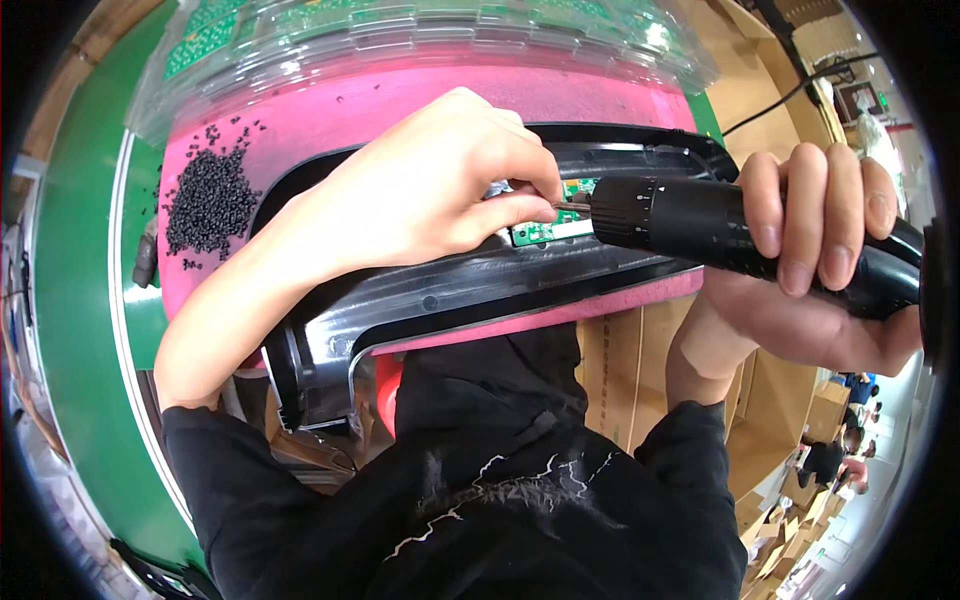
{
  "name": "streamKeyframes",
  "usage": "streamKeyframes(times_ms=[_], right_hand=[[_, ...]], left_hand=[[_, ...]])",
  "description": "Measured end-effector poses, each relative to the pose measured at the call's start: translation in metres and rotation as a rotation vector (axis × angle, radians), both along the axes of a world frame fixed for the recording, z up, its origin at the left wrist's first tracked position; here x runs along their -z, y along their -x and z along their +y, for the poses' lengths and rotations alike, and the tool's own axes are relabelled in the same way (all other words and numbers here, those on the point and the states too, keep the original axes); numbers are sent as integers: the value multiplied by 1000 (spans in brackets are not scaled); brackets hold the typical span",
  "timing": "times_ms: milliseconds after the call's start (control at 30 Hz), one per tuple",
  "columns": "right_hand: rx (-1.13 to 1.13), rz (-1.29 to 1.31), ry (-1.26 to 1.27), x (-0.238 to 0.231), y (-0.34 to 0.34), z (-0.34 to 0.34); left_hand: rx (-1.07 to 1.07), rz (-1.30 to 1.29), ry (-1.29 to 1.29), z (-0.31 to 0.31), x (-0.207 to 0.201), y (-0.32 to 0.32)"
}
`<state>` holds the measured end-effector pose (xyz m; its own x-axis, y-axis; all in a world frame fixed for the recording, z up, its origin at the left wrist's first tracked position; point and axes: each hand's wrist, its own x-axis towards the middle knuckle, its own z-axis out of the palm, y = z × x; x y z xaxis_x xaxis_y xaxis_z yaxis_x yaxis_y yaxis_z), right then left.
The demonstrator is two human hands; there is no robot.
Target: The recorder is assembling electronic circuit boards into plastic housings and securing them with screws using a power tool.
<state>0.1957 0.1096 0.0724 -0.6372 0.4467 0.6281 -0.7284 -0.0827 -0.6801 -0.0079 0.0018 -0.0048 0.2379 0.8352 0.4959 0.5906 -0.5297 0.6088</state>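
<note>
The green counter (75,260) holds a pink mat (400,95), with clear trays (440,42) along its far side. On the mat sits a long black shell (430,295); it looks light, stiff and slick, best held by its rim. The right hand (806,220) wraps round a black screwdriver (690,222), likely the heaviest. The left hand (465,165) has thumb and finger close together at its tip; I cannot tell what they pinch. Both block the green board (533,235) inside the shell, likely easy to break, so hold its edges. Tiny black bits (210,205) lie left.
</note>
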Motion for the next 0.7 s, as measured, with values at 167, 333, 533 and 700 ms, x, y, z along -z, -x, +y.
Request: streamKeyframes(times_ms=[167,333,533,700], right_hand=[[97,97,49,-2,-7,2],[-41,146,71,5,-16,15],[31,-28,-155,3,-29,24],[43,-165,-212,17,-31,49]], left_hand=[[-1,-130,53,0,-5,-5],[13,-259,186,-1,-8,-7],[-78,-210,211,-2,-8,-9],[-323,184,188,-4,-4,-3]])
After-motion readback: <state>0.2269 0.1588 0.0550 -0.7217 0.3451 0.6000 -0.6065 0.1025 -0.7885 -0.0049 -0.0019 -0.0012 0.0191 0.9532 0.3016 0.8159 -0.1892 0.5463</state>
